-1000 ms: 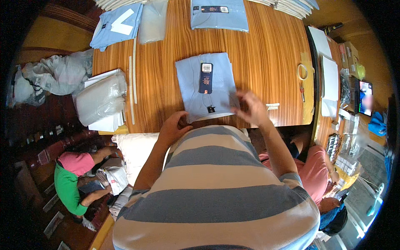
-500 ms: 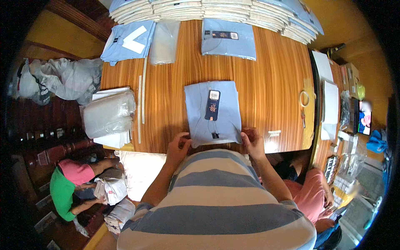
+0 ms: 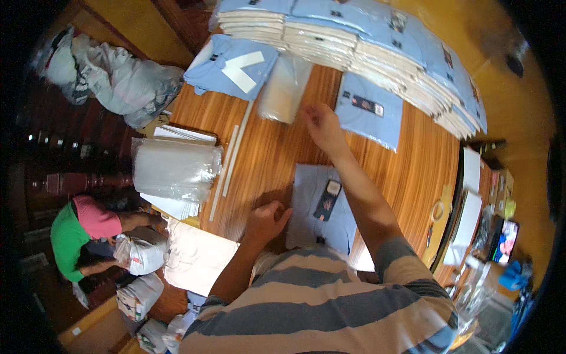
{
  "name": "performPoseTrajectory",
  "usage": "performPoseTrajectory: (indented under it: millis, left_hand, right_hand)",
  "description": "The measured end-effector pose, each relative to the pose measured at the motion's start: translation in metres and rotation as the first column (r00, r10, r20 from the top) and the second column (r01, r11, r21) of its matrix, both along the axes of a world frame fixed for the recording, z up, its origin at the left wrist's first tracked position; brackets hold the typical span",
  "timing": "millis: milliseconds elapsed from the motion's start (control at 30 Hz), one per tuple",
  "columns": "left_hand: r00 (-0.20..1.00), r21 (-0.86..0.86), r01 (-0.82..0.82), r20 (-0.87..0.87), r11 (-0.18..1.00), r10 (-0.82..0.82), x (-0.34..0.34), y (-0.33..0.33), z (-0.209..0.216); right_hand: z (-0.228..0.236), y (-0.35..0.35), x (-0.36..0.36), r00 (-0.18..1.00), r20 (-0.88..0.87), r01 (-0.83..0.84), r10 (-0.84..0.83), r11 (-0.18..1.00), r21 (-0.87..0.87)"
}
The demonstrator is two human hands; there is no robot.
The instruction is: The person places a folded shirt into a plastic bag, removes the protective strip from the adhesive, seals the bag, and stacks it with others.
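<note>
A folded blue shirt with a dark tag lies on the table close to my body. My left hand is beside its left edge, fingers loosely bent and holding nothing. Farther out, my right hand is stretched over the table, near the lower right edge of a stack of clear plastic bags. Its fingers are slightly blurred and look apart, with nothing visible in them. My right forearm passes over the shirt's right side. Another folded blue shirt in clear wrapping lies right of that hand.
Tall stacks of wrapped shirts line the far edge. A blue shirt with white strips lies far left. More clear bags sit on white sheets at the left. A tape roll is at right. A person bends at lower left.
My right hand has left the near shirt's edge and reached forward toward the clear bags. My left hand has come off the shirt's left corner. The view has turned.
</note>
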State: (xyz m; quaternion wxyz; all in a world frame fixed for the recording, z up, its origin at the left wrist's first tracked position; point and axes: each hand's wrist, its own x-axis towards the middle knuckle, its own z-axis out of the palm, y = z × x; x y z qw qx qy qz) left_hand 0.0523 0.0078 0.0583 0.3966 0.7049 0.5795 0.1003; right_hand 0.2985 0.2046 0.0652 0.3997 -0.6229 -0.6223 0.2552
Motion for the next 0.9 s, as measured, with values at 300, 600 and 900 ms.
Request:
performPoseTrajectory:
  millis: [300, 600, 900]
  left_hand:
    - [0.997, 0.589, 0.077, -0.043, 0.805, -0.064, 0.038, 0.168, -0.042]
    - [0.919, 0.525, 0.297, -0.382, 0.798, -0.091, 0.054, 0.241, -0.045]
    - [0.908, 0.937, -0.068, 0.201, 0.342, -0.369, 0.100, 0.136, 0.099]
  right_hand:
    - [-0.072, 0.118, -0.013, 0.875, 0.446, -0.127, 0.187, 0.979, -0.160]
    - [0.033, 0.118, 0.024, 0.901, -0.424, 0.287, -0.096, 0.864, 0.414]
    - [0.151, -0.083, 0.057, 0.524, -0.823, 0.354, -0.219, 0.935, -0.023]
